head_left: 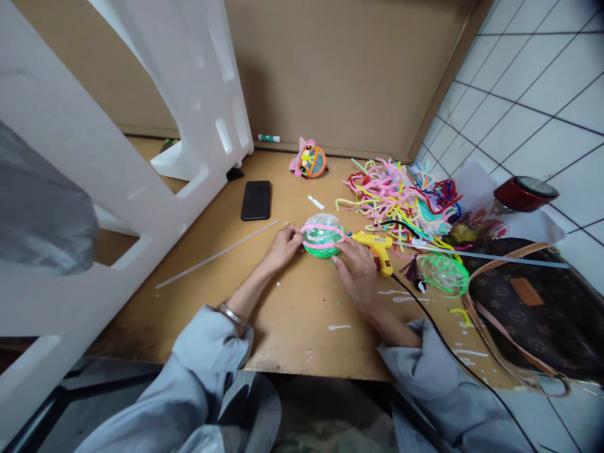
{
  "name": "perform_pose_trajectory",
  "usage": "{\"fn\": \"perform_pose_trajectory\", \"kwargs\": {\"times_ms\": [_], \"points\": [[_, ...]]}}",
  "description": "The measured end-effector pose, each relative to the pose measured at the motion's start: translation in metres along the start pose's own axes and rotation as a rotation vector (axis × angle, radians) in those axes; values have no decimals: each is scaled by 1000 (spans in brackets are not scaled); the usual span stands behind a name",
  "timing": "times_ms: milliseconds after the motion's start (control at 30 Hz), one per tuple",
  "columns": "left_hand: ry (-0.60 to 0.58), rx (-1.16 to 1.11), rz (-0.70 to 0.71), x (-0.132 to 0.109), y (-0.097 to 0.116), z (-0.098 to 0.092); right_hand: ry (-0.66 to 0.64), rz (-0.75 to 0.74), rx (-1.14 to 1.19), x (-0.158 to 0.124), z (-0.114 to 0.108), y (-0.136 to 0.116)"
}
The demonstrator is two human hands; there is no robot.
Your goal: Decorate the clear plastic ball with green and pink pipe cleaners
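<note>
A round clear and green ball (323, 235) with pink strips around it rests near the middle of the brown table. My left hand (284, 245) pinches its left side, fingers pressed together at the end of a pink strip. On the ball's right side lie the fingertips of my right hand (357, 270), with the thumb apart from them at the lower edge. Just behind my right hand lies a yellow glue gun (374, 241), its black cord running toward the front right. A small white scrap (316, 202) lies beyond the ball.
A black phone (256, 201) and a long glue stick (217, 253) lie to the left. Fuzzy coloured stems (396, 198) are heaped at the back right, near a decorated ball (311, 159). A green-netted ball (445, 274) sits beside a brown bag (538, 308). A white plastic frame (189, 82) stands left.
</note>
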State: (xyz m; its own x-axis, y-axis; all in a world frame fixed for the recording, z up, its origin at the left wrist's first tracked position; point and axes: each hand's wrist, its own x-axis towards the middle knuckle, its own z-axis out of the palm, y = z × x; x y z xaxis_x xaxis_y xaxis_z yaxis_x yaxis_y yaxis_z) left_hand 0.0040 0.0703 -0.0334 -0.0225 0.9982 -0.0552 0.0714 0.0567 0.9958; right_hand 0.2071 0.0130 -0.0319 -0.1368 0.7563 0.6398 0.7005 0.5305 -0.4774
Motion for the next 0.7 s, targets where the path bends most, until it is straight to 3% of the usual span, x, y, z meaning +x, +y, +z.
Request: {"fn": "perform_pose_trajectory", "kwargs": {"times_ms": [700], "points": [[-14, 61, 41, -2, -1, 0, -18, 43, 8, 1, 0, 2]]}}
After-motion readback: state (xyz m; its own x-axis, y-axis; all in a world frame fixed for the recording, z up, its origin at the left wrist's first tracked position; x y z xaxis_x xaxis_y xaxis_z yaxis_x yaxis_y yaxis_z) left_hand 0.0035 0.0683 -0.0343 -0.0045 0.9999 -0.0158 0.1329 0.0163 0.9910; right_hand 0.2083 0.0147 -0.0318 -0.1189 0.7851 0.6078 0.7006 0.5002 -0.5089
